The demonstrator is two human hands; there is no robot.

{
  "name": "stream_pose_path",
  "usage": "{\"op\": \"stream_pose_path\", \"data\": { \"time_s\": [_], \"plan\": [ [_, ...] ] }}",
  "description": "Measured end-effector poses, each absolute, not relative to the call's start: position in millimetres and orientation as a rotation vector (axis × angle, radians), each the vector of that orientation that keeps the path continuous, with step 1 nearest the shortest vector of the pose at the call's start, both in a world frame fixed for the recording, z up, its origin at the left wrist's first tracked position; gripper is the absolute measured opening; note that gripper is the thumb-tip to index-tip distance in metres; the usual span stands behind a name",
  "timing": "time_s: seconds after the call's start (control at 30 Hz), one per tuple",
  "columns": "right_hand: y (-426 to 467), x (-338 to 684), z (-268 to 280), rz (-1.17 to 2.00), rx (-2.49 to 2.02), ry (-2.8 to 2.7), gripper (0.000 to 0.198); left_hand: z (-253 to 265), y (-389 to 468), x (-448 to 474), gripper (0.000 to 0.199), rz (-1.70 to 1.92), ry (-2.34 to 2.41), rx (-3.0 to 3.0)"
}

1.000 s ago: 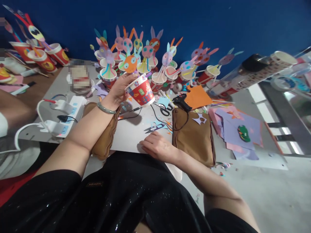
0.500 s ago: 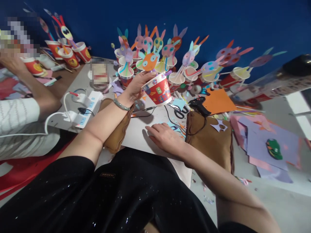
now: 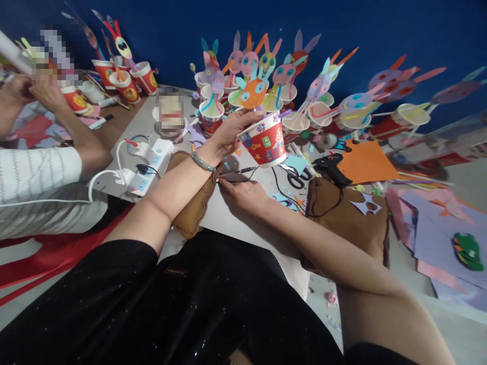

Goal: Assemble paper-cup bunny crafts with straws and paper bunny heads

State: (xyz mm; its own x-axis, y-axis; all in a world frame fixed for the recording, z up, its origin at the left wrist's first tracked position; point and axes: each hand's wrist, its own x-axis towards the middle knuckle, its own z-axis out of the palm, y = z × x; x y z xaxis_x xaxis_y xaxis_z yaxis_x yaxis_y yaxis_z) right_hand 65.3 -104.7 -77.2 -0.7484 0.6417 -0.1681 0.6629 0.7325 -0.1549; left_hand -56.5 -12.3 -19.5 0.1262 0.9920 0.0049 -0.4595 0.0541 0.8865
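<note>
My left hand (image 3: 236,129) grips a red patterned paper cup (image 3: 268,144) at its rim, thumb on top. The cup is held tilted above the table. An orange paper face (image 3: 253,95) with blue eyes and pale blue ears stands up from it, and a purple straw (image 3: 286,113) shows at the rim. Lower down, my right hand (image 3: 247,195) lies low over the white table with its fingers stretched to the left. Its fingertips are at a thin dark stick-like thing, mostly hidden. A black pen (image 3: 247,170) lies just beyond the fingers.
Behind stand several cups with paper rabbit faces. Scissors (image 3: 299,178), a black glue gun (image 3: 332,168) and orange paper (image 3: 365,161) lie to the right, near a brown cushion (image 3: 346,220). A power strip (image 3: 154,165) sits left, beside a co-worker's arm (image 3: 87,137).
My right hand has moved left across the table to the thin dark thing. My left hand still holds the cup. The view has turned slightly left.
</note>
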Motion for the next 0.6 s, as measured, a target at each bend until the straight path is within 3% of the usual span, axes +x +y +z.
{"op": "stream_pose_path", "data": {
  "time_s": [0.2,0.6],
  "plan": [
    [-103,70,-75,-0.304,1.136,2.778,0.042,-22,-8,-57,0.014,1.283,0.755,0.878],
    [-101,68,-61,-0.291,1.140,2.608,0.053,-24,-7,-58,0.013,1.265,0.741,0.875]
  ]
}}
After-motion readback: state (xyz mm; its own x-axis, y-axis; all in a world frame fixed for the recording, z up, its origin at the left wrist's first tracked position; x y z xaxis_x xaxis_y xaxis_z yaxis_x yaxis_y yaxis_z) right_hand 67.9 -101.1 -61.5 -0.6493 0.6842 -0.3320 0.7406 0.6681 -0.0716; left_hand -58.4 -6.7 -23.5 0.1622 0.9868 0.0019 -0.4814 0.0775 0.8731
